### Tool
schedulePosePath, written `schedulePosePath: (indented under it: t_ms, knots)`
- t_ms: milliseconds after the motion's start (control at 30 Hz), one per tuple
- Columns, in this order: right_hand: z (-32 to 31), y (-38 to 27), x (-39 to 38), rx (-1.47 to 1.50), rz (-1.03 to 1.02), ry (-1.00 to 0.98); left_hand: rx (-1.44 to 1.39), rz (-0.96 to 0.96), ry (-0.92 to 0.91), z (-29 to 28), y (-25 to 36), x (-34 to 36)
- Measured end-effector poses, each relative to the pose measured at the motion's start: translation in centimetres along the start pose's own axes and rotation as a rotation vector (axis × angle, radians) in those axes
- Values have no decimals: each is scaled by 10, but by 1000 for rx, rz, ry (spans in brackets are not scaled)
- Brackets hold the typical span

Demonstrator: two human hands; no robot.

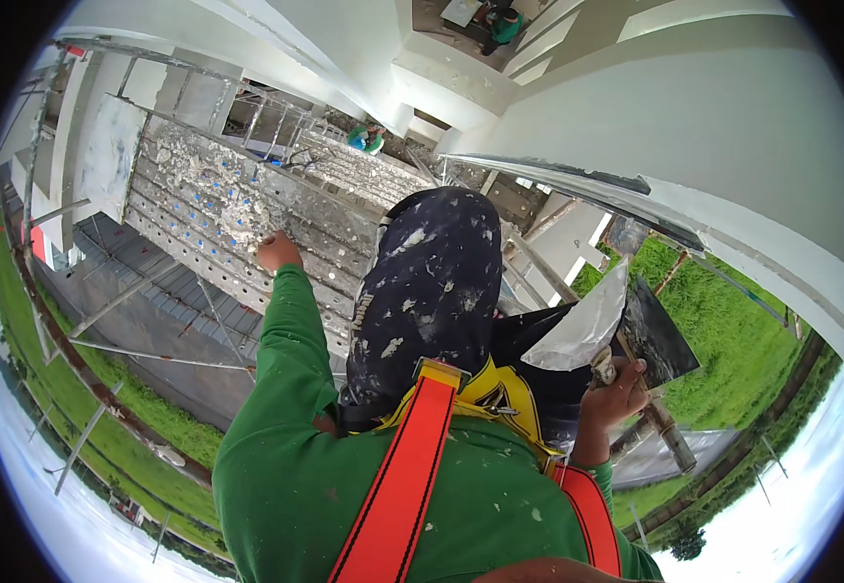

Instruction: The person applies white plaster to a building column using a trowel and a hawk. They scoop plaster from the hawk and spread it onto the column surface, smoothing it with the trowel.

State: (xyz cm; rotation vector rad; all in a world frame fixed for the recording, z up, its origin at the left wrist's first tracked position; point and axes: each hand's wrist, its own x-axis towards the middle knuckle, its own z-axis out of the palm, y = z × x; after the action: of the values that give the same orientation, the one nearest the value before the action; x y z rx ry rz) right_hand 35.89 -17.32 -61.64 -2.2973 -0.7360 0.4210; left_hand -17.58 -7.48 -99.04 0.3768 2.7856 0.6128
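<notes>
My left hand (pixel 281 253) reaches down to the scaffold deck (pixel 329 238), a perforated metal platform crusted with white plaster. Its fingers are closed near a pale lump at the fingertips; what they hold is too small to make out. On the right, my right hand (pixel 618 396) is wrapped round the handle of a plaster-smeared trowel (pixel 582 325) with a broad whitish blade. Beside that blade a dark rectangular plate (pixel 663 335) sticks out; whether the same hand grips it, I cannot tell.
A pale wall (pixel 752 126) curves along the right. Scaffold tubes (pixel 101 384) frame the left side, with grass far below. A whitish board (pixel 111 155) stands at the deck's far left end. Two people in green (pixel 507 27) (pixel 365 139) are farther off. An orange harness strap (pixel 407 466) crosses my back.
</notes>
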Motion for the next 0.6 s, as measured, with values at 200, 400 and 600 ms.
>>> schedulePosePath:
  t_ms: [200, 400, 600]
  knots:
    - [-2, 5, -14, 291, 58, 75, -527, -377, -240, 22, 27, -74]
    - [-29, -6, -24, 428, 105, 107, -469, 395, -636, 75, 258, -184]
    - [-49, 7, -23, 390, -39, 190, -190, 309, -1328, 98, 401, -262]
